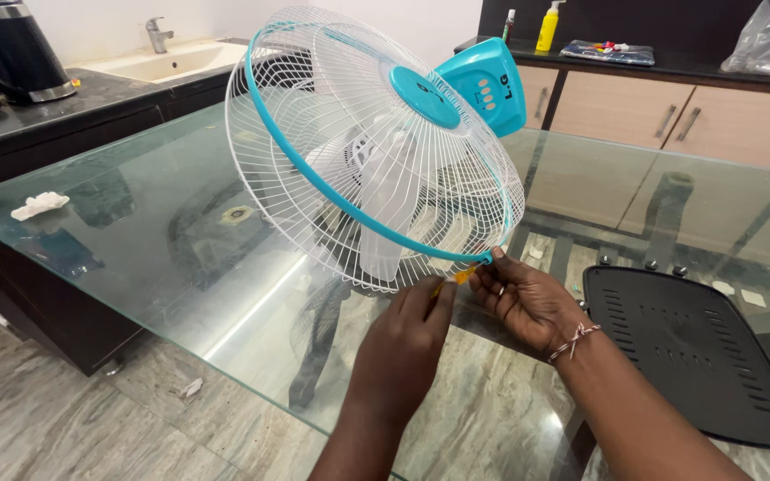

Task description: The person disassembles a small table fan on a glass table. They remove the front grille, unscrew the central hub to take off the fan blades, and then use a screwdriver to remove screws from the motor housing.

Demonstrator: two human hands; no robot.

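Note:
A table fan [372, 147] with a white wire cage, a teal rim band and translucent white blades lies tilted on the glass table [135, 240]. Its teal base [485, 82] points to the back. My left hand [407, 343] grips a small orange-handled screwdriver [454, 279] whose tip meets the lowest point of the teal rim. My right hand [526, 298] pinches the rim clip right beside that tip, fingers closed on it. A thread bracelet circles my right wrist.
A black plastic cover plate [697, 352] lies on the glass at right. A crumpled white scrap [39, 205] sits at the table's left. Behind are a dark counter with a kettle [11, 49], a sink [171, 61], cabinets and a yellow bottle [547, 27].

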